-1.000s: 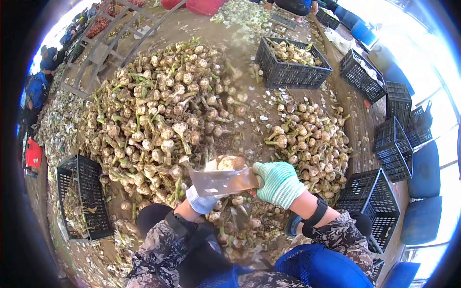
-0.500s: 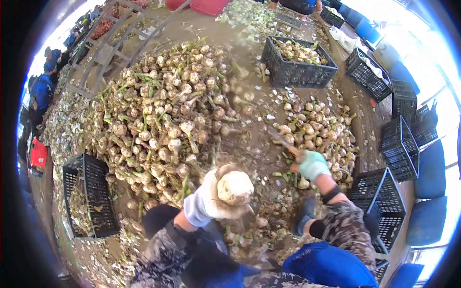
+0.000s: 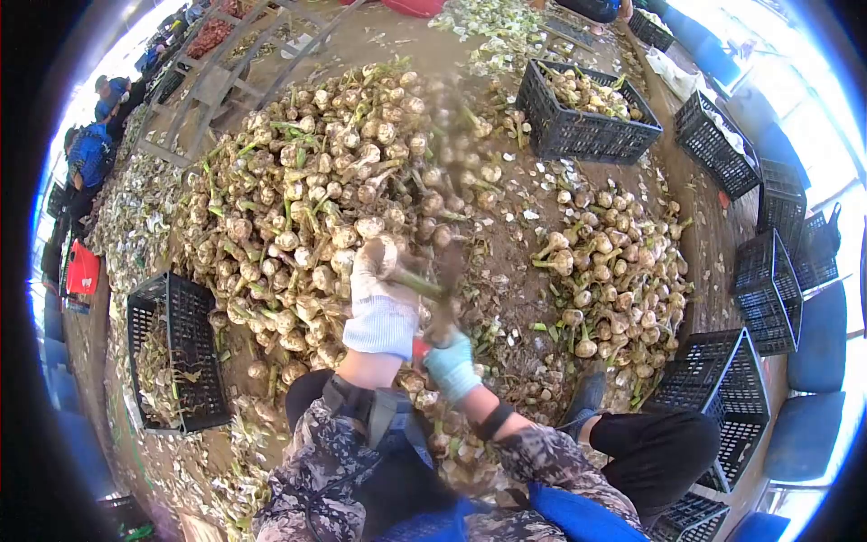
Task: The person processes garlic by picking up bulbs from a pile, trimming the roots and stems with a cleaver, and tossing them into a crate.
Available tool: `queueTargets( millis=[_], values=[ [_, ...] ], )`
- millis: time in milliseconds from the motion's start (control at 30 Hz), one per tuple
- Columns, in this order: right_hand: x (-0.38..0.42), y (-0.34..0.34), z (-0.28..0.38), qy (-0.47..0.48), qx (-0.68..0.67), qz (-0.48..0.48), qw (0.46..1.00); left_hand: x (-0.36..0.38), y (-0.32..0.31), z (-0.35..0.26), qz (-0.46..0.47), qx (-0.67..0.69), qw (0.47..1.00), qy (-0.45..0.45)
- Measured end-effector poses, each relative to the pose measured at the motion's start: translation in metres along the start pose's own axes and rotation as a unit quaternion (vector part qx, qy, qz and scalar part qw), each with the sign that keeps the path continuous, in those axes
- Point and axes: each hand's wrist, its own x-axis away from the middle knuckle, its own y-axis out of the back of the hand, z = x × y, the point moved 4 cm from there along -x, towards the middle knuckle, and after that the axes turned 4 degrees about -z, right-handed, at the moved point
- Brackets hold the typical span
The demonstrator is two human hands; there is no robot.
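Observation:
My left hand (image 3: pixel 381 303), in a white glove, reaches into the near edge of a big heap of garlic bulbs with stalks (image 3: pixel 307 199) and grips a bulb with its green stalk (image 3: pixel 397 271). Close beside it, my right hand (image 3: pixel 450 363), in a green glove, is closed on the red handle of a cleaver (image 3: pixel 444 303) whose blade points upward and is blurred. To the right lies a smaller heap of trimmed garlic bulbs (image 3: pixel 610 262).
A black crate with stalk scraps (image 3: pixel 172 361) stands at the left, a crate of garlic (image 3: pixel 587 113) at the back, several empty black crates (image 3: pixel 759 262) at the right. People in blue (image 3: pixel 90 154) work at the far left. Husks cover the dirt floor.
My left hand let go of the trimmed bulb and reached forward into the big heap for a new one. My right hand swung the cleaver from the right heap back to the middle.

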Motion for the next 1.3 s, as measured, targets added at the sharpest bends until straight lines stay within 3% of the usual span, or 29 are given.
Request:
queueTargets(
  millis=[33,67,100,133,167,200,233,300,333,367,400,433,500,533,600,767,867,933,967,1067,1100,1133,1167,1233,1267,1300],
  values=[
    [-0.008,-0.003,-0.028,-0.101,0.007,0.028,0.994,0.009,-0.004,-0.008,-0.03,0.015,0.999,-0.009],
    [-0.016,0.006,-0.072,-0.113,-0.017,0.004,0.993,0.013,-0.01,-0.013,-0.078,0.044,0.995,0.047],
    [-0.008,0.01,-0.07,-0.128,-0.04,-0.022,0.991,0.011,-0.011,-0.02,-0.097,0.063,0.993,0.017],
    [-0.002,0.031,-0.066,-0.168,0.099,-0.065,0.979,0.012,-0.018,-0.029,0.001,-0.028,0.999,-0.043],
    [-0.014,0.047,-0.081,-0.124,0.085,-0.057,0.987,0.014,-0.023,-0.033,0.095,-0.117,0.984,-0.098],
    [-0.027,0.063,-0.095,-0.08,0.07,-0.049,0.993,0.003,-0.021,-0.015,0.141,-0.072,0.985,-0.065],
    [-0.05,0.085,-0.123,-0.069,0.097,-0.018,0.993,0.016,-0.039,0.004,0.247,-0.114,0.96,-0.059],
    [-0.048,0.12,-0.079,-0.093,0.196,-0.069,0.974,0.003,-0.016,0.036,0.332,-0.263,0.904,-0.053],
    [-0.047,0.137,-0.055,-0.109,0.242,-0.093,0.96,0.029,-0.033,0.03,0.291,-0.321,0.898,-0.079],
    [-0.057,0.157,-0.066,-0.053,0.373,-0.113,0.92,0.054,-0.052,0.019,0.247,-0.379,0.885,-0.108],
    [-0.041,0.159,-0.047,-0.106,0.406,-0.063,0.906,0.018,-0.031,0.012,0.192,-0.383,0.896,-0.113],
    [-0.026,0.155,-0.025,-0.154,0.433,-0.012,0.888,0.02,-0.033,0.003,0.21,-0.36,0.905,-0.085],
    [-0.014,0.143,-0.035,-0.148,0.547,0.071,0.821,0.008,-0.021,0.007,0.165,-0.334,0.927,-0.04],
    [-0.001,0.133,-0.034,-0.155,0.574,0.092,0.799,0.009,-0.02,0.01,0.186,-0.359,0.914,-0.035],
    [0.006,0.128,-0.092,-0.223,0.467,0.041,0.855,0.018,-0.016,0.016,0.22,-0.407,0.886,-0.025],
    [0.003,0.094,-0.138,-0.154,0.497,-0.1,0.848,0.017,-0.006,0.024,0.175,-0.406,0.897,-0.006],
    [-0.008,0.101,-0.146,-0.198,0.442,-0.124,0.866,0.001,0.004,0.028,0.146,-0.395,0.907,0.014],
    [-0.027,0.106,-0.131,-0.191,0.389,-0.133,0.891,0.006,-0.002,0.027,0.151,-0.441,0.885,0.005],
    [-0.033,0.104,-0.105,-0.154,0.246,-0.17,0.942,0.007,-0.003,0.029,0.131,-0.429,0.894,-0.003],
    [-0.054,0.11,-0.044,0.086,0.119,-0.211,0.966,-0.012,0.012,0.04,0.2,-0.497,0.843,-0.045],
    [-0.053,0.107,-0.012,0.157,0.042,-0.206,0.965,0.008,-0.006,0.039,0.152,-0.616,0.772,-0.023],
    [-0.033,0.098,0.035,0.182,0.108,-0.207,0.955,0.008,-0.001,0.049,0.214,-0.508,0.833,0.039],
    [-0.027,0.088,0.054,0.194,0.097,-0.161,0.963,0.014,-0.001,0.053,0.26,-0.454,0.85,0.062],
    [-0.01,0.073,0.074,0.208,0.078,-0.068,0.973,0.033,-0.008,0.055,0.329,-0.405,0.849,0.078],
    [0.004,0.069,0.091,0.234,0.152,-0.025,0.96,0.045,-0.012,0.046,0.307,-0.384,0.856,0.157],
    [0.005,0.075,0.095,0.208,0.127,-0.004,0.97,0.044,-0.013,0.042,0.314,-0.379,0.863,0.118]
  ],
)
